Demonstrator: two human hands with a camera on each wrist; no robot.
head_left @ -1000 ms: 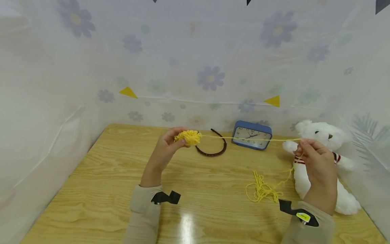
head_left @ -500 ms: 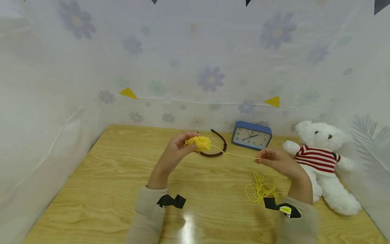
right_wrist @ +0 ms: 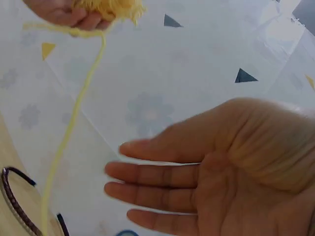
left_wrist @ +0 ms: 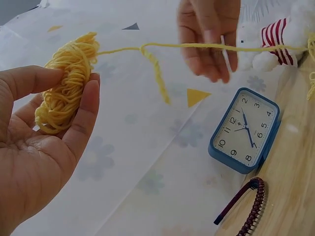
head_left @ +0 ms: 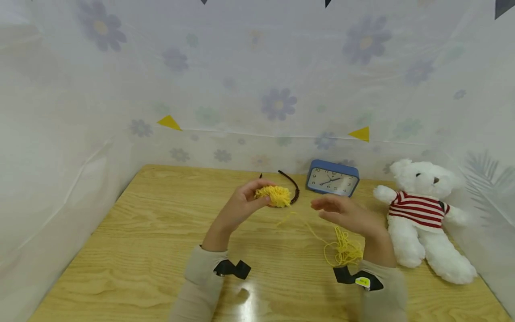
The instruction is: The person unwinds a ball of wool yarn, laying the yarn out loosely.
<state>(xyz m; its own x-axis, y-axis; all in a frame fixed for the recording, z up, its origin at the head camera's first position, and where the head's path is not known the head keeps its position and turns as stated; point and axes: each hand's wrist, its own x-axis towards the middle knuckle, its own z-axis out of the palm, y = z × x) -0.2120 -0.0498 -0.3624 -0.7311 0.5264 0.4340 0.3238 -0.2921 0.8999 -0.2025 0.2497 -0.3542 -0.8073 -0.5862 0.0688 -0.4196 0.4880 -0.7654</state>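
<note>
My left hand (head_left: 240, 206) grips a bundle of yellow yarn (head_left: 277, 196) between thumb and fingers above the table. In the left wrist view the bundle (left_wrist: 66, 81) shows many wound loops, and a strand (left_wrist: 120, 50) runs from its end toward the right. My right hand (head_left: 350, 213) hovers to the right of the bundle with its fingers straight and holding nothing, as the right wrist view of the hand (right_wrist: 197, 177) shows. A loose yarn strand (head_left: 310, 228) hangs between the hands and leads to a tangled yarn pile (head_left: 345, 250) on the table.
A blue alarm clock (head_left: 333, 178) stands at the back of the table. Left of it lies a dark braided headband (head_left: 297, 193), partly behind the bundle. A white teddy bear (head_left: 418, 210) in a striped sweater sits at the right. Patterned white sheeting (head_left: 241, 67) encloses the table.
My right hand has let go of the yarn and come left toward the bundle. The taut strand has gone slack and dropped. My left hand has shifted slightly right and down with the bundle.
</note>
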